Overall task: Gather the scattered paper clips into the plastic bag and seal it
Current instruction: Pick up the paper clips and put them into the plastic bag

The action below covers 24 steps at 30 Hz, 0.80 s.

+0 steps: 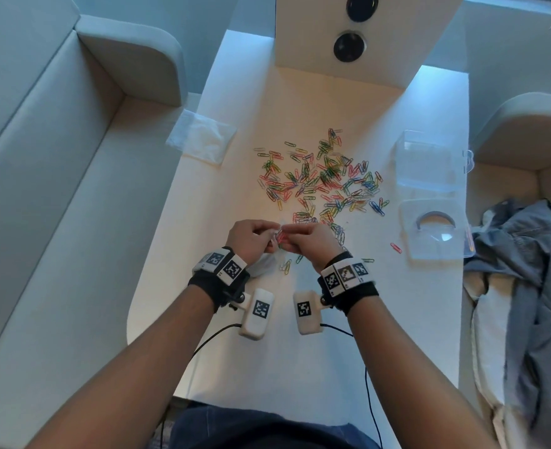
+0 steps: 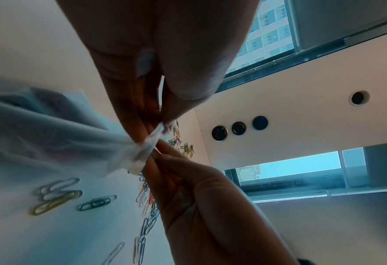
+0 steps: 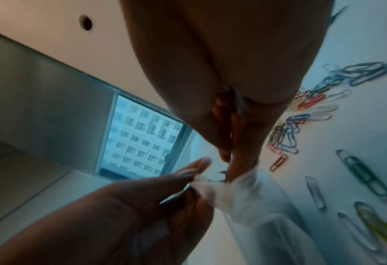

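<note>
Many coloured paper clips (image 1: 326, 179) lie scattered over the middle of the white table (image 1: 300, 367). At the near edge of the pile my two hands meet. My left hand (image 1: 269, 236) pinches the mouth of the thin translucent plastic bag (image 2: 52, 139), whose body sags below the wrist (image 1: 263, 267). My right hand (image 1: 292, 234) has its fingertips bunched at that mouth, with pink and green clips between them. In the right wrist view the bag (image 3: 251, 197) is crumpled between both hands. What is inside the bag is hidden.
A clear plastic box (image 1: 426, 163) and its lid (image 1: 433, 228) sit at the table's right side, with a stray red clip (image 1: 396, 247) near them. A flat plastic packet (image 1: 199, 137) overhangs the left edge. Clothes (image 1: 527, 254) lie on the right seat. A white riser (image 1: 352, 72) stands behind.
</note>
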Available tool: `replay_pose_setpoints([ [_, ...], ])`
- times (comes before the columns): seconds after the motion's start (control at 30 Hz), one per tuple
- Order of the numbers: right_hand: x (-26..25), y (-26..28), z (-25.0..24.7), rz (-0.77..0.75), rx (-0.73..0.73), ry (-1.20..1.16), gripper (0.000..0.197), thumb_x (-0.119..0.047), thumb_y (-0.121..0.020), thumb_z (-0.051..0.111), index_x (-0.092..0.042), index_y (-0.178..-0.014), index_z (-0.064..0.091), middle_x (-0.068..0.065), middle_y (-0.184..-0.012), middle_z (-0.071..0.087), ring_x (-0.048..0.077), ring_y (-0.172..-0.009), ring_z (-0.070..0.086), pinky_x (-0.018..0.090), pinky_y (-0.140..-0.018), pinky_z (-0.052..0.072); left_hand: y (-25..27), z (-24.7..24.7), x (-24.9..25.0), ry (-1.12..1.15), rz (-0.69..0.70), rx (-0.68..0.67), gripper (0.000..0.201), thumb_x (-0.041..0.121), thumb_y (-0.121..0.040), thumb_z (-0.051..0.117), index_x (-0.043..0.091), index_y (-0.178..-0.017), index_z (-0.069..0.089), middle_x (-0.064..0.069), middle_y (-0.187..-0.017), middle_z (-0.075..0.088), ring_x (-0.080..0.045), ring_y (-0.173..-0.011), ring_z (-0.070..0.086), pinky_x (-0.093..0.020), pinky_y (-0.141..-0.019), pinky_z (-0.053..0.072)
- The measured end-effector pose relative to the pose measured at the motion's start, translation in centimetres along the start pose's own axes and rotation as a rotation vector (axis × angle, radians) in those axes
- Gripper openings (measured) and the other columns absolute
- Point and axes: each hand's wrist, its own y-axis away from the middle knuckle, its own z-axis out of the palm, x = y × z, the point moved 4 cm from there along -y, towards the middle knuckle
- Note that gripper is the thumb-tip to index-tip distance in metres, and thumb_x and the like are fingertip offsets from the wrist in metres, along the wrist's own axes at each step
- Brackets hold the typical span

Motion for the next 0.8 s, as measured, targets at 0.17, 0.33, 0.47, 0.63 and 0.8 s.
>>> replay_pose_setpoints([
  [0.17,-1.5,0.6,0.3,-0.311,0.142,0.631,0.006,-0.009,-0.077,0.076,-0.011,-0.082,0.078,0.0,-0.071,0.072,0.015,-0.068,0.069,0.024,-0.07,0.058,-0.1,0.1,0.0,0.014,-0.001,-0.006,0.021,0.005,-0.092,0.058,0.01,-0.102,0.075,-0.011,-0.084,0.074,-0.018,-0.066,0.069,-0.032,-0.075,0.06],
  [0.33,-2.0,0.4,-1.2,-0.354,0.008,0.609,0.01,-0.013,-0.083,0.073,-0.013,-0.091,0.078,0.001,-0.084,0.074,0.012,-0.073,0.071,0.029,-0.074,0.061,0.0,-0.1,-0.1,-0.011,-0.001,-0.006,0.022,0.006,-0.092,0.057,0.017,-0.098,0.075,-0.005,-0.079,0.073,-0.017,-0.063,0.066,-0.032,-0.075,0.059],
  [0.47,-3.2,-3.7,-8.9,-0.302,0.443,0.776,0.034,-0.023,-0.088,0.068,-0.017,-0.121,0.066,0.012,-0.129,0.059,0.024,-0.117,0.057,0.032,-0.106,0.042,-0.5,-2.3,-0.4,-0.058,-0.024,0.033,0.026,0.008,-0.092,0.053,0.025,-0.097,0.073,0.002,-0.066,0.068,-0.013,-0.058,0.061,-0.032,-0.07,0.056],
  [0.63,-1.7,-9.4,-14.0,-0.081,0.501,1.013,0.089,-0.062,-0.081,0.062,-0.021,-0.151,0.027,0.021,-0.155,0.023,0.039,-0.143,0.024,0.053,-0.115,0.028,-1.1,-6.2,-0.9,-0.023,-0.04,0.121,0.023,0.009,-0.094,0.054,0.018,-0.104,0.072,0.002,-0.064,0.064,-0.014,-0.055,0.057,-0.037,-0.077,0.057],
  [0.8,-0.3,-10.0,-10.5,-0.213,0.448,1.247,0.077,-0.053,-0.084,0.063,-0.02,-0.147,0.035,0.016,-0.149,0.034,0.036,-0.137,0.031,0.051,-0.111,0.036,-1.8,-7.8,-1.2,0.007,-0.046,0.155,0.024,0.013,-0.094,0.054,0.016,-0.108,0.073,-0.002,-0.08,0.071,-0.016,-0.065,0.06,-0.046,-0.084,0.058],
])
